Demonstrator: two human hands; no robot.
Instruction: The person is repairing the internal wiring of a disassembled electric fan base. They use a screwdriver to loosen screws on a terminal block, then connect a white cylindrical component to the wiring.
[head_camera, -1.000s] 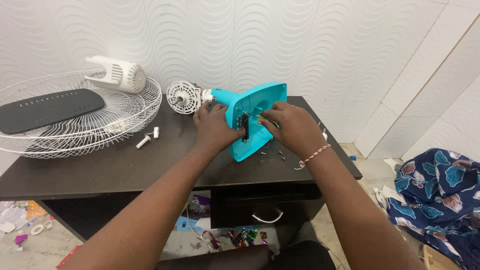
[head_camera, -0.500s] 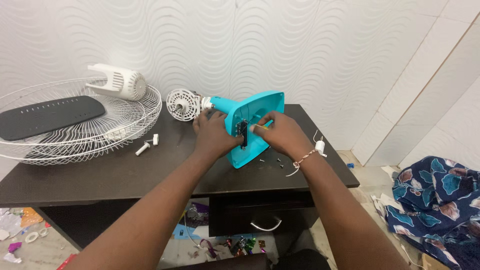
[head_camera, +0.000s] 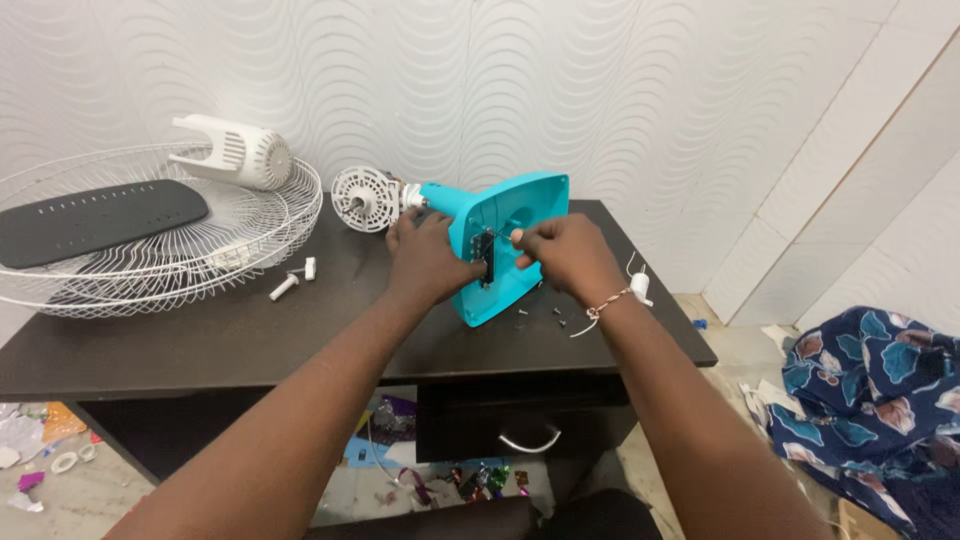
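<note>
A turquoise fan base (head_camera: 520, 210) lies on its side on the dark table (head_camera: 300, 330), its underside turned toward me. My left hand (head_camera: 425, 255) grips its left edge beside a small dark opening. My right hand (head_camera: 565, 250) pinches a thin tool with a pale handle (head_camera: 515, 236), whose tip points into that opening. A white round motor part (head_camera: 365, 198) sticks out behind the base. Several small screws (head_camera: 545, 315) lie on the table under my right wrist.
White wire fan guards (head_camera: 150, 250) holding a black plate (head_camera: 95, 220) and a white motor cover (head_camera: 235, 150) fill the table's left side. A white knob (head_camera: 290, 282) lies near them. Patterned blue cloth (head_camera: 870, 400) sits on the floor at right; scraps litter the floor below.
The view has shifted slightly. Both hands stay on the turquoise base; my right hand has drawn closer to the dark opening with the tool.
</note>
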